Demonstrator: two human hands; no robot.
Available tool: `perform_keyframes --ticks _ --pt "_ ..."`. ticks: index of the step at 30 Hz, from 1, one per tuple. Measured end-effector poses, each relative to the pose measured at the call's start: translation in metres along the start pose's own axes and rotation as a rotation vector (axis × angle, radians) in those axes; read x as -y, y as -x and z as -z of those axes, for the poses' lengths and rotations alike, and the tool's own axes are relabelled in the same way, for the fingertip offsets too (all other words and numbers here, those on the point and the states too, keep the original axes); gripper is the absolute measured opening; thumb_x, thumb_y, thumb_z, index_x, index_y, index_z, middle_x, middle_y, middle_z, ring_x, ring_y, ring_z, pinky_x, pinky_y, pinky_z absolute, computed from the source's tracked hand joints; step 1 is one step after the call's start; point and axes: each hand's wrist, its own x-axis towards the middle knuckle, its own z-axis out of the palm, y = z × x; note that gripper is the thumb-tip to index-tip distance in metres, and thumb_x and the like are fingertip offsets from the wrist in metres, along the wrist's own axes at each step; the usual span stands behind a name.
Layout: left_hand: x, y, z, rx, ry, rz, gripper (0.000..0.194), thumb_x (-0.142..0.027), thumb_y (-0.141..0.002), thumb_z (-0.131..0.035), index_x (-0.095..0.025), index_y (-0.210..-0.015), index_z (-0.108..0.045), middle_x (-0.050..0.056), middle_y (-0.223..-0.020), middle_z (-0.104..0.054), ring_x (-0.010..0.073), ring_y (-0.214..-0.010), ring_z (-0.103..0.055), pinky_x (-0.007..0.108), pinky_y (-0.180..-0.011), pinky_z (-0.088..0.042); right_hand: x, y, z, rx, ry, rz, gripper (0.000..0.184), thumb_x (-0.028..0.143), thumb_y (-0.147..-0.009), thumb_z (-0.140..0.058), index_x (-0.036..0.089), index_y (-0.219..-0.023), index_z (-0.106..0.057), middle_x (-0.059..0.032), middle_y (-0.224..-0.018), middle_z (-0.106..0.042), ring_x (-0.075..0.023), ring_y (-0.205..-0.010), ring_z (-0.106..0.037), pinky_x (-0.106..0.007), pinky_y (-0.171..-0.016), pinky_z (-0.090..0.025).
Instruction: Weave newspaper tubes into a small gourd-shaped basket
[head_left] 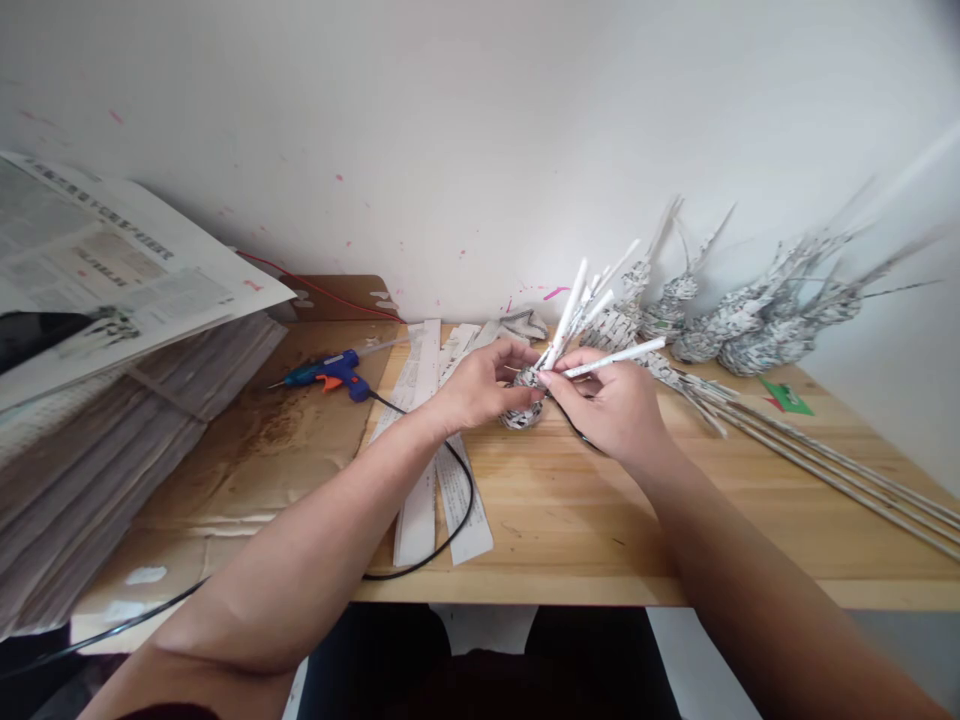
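A small round piece woven from rolled newspaper (523,414) stands on the table in front of me, with several white paper tubes (568,310) sticking up from its top. My left hand (491,385) wraps its fingers around the left side of this woven piece. On the other side, my right hand (611,405) pinches one paper tube (619,357), which slants up to the right from the neck of the piece. Both hands hide much of the weaving, and their fingertips almost meet at the neck.
A blue glue gun (330,374) lies on stained cardboard (247,430), its black cord (471,495) crossing paper strips (417,480). Stacked newspapers (150,430) rise at left. Several finished-looking woven pieces (731,320) stand by the wall; long paper rods (832,465) lie at right.
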Motion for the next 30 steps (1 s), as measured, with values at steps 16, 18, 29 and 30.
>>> perform_keyframes --ticks 16,18,29,30 --pt "-0.002 0.001 -0.004 -0.048 0.057 0.069 0.045 -0.031 -0.068 -0.091 -0.012 -0.103 -0.069 0.01 -0.108 -0.073 0.0149 -0.08 -0.069 0.028 -0.066 -0.063 0.005 0.0 0.0 0.057 -0.031 -0.062 0.024 0.039 -0.088 -0.065 0.018 -0.082 -0.074 0.0044 -0.049 -0.051 -0.0103 -0.042 -0.041 -0.025 -0.042 -0.026" --pt "-0.002 0.0 -0.003 -0.061 0.053 0.063 0.044 -0.032 -0.069 -0.091 -0.012 -0.102 -0.069 0.008 -0.101 -0.073 0.014 -0.077 -0.068 0.028 -0.065 -0.063 0.005 0.0 0.0 0.068 -0.024 -0.051 0.025 0.04 -0.09 -0.064 0.018 -0.086 -0.075 0.0047 -0.049 -0.05 -0.0101 -0.041 -0.04 -0.025 -0.041 -0.025" --pt "-0.006 0.0 0.006 -0.065 0.11 0.073 0.045 -0.032 -0.069 -0.089 -0.013 -0.104 -0.068 0.007 -0.097 -0.072 0.0146 -0.077 -0.067 0.028 -0.063 -0.062 -0.012 -0.004 -0.002 0.081 -0.343 -0.064 0.02 0.038 -0.09 -0.07 0.02 -0.1 -0.071 -0.0062 -0.092 -0.078 -0.0224 -0.084 -0.076 -0.037 -0.077 -0.062" --pt "-0.007 0.0 0.006 -0.066 0.113 0.078 0.046 -0.031 -0.068 -0.089 -0.013 -0.105 -0.068 0.008 -0.1 -0.073 0.015 -0.078 -0.067 0.027 -0.063 -0.061 -0.011 -0.004 -0.001 0.106 -0.339 -0.059 0.019 0.035 -0.09 -0.07 0.02 -0.101 -0.072 -0.0063 -0.093 -0.079 -0.0226 -0.085 -0.076 -0.038 -0.079 -0.062"
